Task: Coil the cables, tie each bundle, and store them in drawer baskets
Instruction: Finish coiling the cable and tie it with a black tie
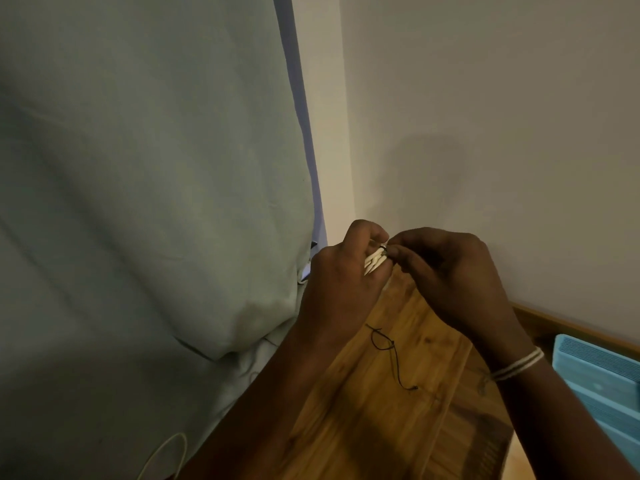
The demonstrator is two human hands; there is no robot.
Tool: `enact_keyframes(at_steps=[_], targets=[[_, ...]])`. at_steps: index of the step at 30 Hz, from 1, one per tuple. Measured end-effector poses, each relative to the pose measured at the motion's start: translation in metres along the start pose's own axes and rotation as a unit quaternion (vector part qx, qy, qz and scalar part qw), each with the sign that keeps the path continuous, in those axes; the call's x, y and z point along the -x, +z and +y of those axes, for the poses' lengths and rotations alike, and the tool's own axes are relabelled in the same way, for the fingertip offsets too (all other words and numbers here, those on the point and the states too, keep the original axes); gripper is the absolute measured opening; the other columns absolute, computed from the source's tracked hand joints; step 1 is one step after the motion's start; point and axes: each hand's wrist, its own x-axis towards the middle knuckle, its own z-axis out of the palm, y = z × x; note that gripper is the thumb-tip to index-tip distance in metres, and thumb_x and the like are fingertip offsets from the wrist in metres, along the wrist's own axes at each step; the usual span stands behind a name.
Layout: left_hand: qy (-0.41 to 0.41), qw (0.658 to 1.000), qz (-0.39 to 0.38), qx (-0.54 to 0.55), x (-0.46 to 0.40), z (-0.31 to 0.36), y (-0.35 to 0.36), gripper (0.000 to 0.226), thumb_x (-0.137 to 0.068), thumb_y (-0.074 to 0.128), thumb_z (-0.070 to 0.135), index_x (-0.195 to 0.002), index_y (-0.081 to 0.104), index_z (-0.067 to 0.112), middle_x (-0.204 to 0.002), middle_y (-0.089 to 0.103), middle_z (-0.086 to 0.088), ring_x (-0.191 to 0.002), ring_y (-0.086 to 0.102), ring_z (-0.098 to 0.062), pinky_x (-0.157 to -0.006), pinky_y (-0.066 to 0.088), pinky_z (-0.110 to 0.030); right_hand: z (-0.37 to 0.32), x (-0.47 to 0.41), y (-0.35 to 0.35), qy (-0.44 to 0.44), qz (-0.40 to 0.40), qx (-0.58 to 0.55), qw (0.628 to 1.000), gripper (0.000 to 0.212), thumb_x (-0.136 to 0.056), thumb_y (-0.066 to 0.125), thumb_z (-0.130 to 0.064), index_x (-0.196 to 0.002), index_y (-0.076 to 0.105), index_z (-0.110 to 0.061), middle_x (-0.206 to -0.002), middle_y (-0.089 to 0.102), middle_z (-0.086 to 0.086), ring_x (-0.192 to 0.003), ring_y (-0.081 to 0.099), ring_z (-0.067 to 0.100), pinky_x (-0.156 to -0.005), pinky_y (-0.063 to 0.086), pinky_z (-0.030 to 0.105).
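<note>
Mid-frame, left hand (341,271) grips a folded white cable bundle (374,262); right hand (450,271) pinches a dark tie at its top end. Tying looks underway, knot unconfirmed. A spare black tie (388,348) lies on the wooden surface (381,410) below. Blue basket (595,375) at right edge; storing remains to be done.

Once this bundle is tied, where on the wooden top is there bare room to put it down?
Bare wood lies below the loose black string, between the forearms. It is crowded higher up, where the left hand and right hand hold the white cable bundle. The blue basket borders the right.
</note>
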Motion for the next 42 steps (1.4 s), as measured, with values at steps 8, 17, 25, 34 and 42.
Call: enact_keyframes(at_steps=[8, 17, 25, 34, 42], targets=[[0.021, 0.999, 0.014, 0.039, -0.012, 0.012, 0.029, 0.033, -0.080, 0.080, 0.016, -0.105, 0.064, 0.003, -0.087, 0.073, -0.007, -0.075, 0.070, -0.013, -0.065, 0.053, -0.008, 0.013, 0.003, -0.015, 0.112, 0.020, -0.170, 0.979, 0.013, -0.093, 0.064, -0.019, -0.099, 0.076, -0.016, -0.088, 0.076, -0.004, -0.085, 0.071, 0.010, -0.078, 0.058, 0.028], [0.048, 0.997, 0.034, 0.052, -0.023, 0.033, 0.086, 0.029, -0.079, 0.077, 0.017, -0.099, 0.064, 0.001, -0.082, 0.072, -0.006, -0.070, 0.056, 0.000, -0.063, 0.034, 0.011, 0.051, 0.000, -0.040, 0.099, 0.088, -0.100, 0.986, 0.016, -0.099, 0.056, -0.025, -0.097, 0.071, -0.019, -0.092, 0.069, 0.000, -0.083, 0.065, 0.014, -0.065, 0.052, 0.016], [0.048, 0.991, 0.008, 0.122, -0.036, 0.042, 0.129, 0.032, -0.080, 0.076, 0.022, -0.105, 0.060, 0.011, -0.089, 0.071, -0.004, -0.078, 0.061, -0.001, -0.068, 0.048, 0.000, 0.092, -0.003, -0.073, 0.012, 0.203, -0.022, 0.979, 0.011, -0.091, 0.070, -0.016, -0.098, 0.077, -0.013, -0.086, 0.065, 0.002, -0.081, 0.061, 0.007, -0.065, 0.047, 0.009], [0.039, 0.990, 0.001, 0.137, -0.042, 0.059, 0.151, 0.037, -0.081, 0.073, 0.026, -0.112, 0.062, 0.008, -0.094, 0.070, 0.000, -0.085, 0.060, 0.007, -0.072, 0.041, 0.007, 0.102, -0.001, -0.086, 0.006, 0.211, -0.023, 0.977, 0.013, -0.093, 0.067, -0.010, -0.103, 0.074, -0.014, -0.092, 0.068, 0.001, -0.085, 0.065, 0.005, -0.071, 0.052, 0.011], [0.083, 0.989, 0.002, 0.123, -0.039, 0.064, 0.141, 0.033, -0.082, 0.077, 0.015, -0.110, 0.067, 0.002, -0.093, 0.075, -0.008, -0.083, 0.071, -0.012, -0.074, 0.052, -0.007, 0.080, 0.005, -0.089, 0.045, 0.230, -0.037, 0.971, 0.015, -0.090, 0.072, -0.016, -0.104, 0.076, -0.017, -0.091, 0.074, -0.007, -0.086, 0.070, 0.002, -0.073, 0.051, 0.008]])
